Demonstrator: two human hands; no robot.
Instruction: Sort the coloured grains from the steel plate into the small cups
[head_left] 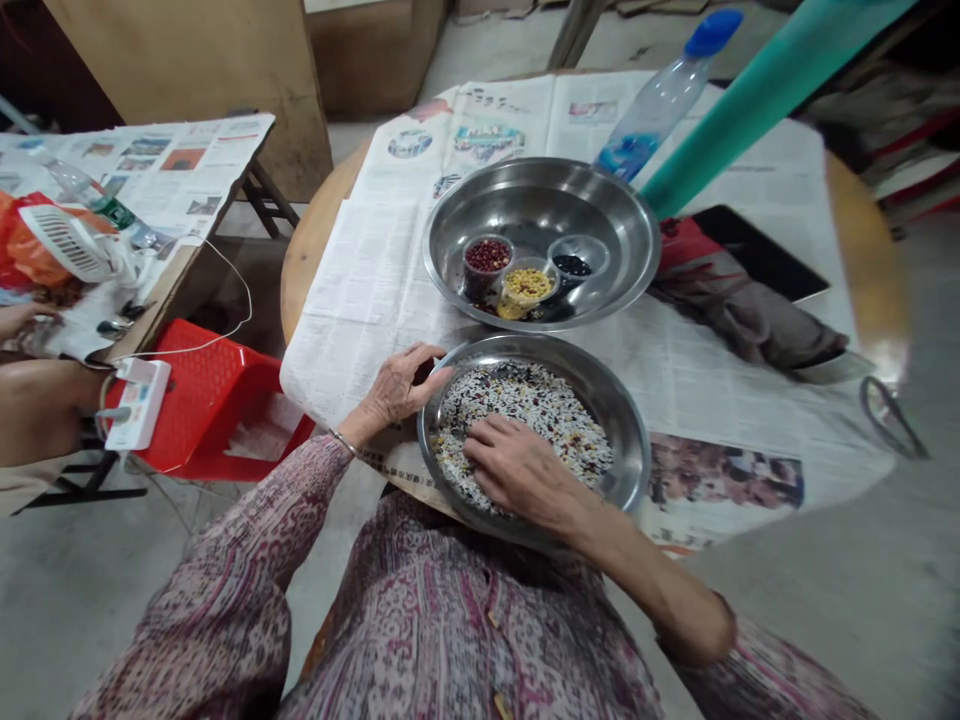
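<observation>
A shallow metal dish (634, 440) at the table's near edge holds white grains (517, 385) mixed with dark, yellow and red beans. My left hand (397, 385) rests at the dish's left rim, fingers and thumb apart. Over the grains, my right hand (517, 465) bends its fingers down together into them; whatever is at the fingertips is hidden. Just behind stands a larger metal basin (600, 205) with three clear plastic cups inside. One cup holds red beans (489, 256), another yellow beans (528, 283), and the third black beans (571, 266).
Newspaper (375, 270) covers the round table. A plastic bottle (660, 100), a green tube (765, 100), a dark flat tablet-like thing (757, 250) and a crumpled grey bag (750, 310) lie beyond and right. Left are a red plastic stool (202, 400), a power strip (139, 405) and another person's arm (41, 400).
</observation>
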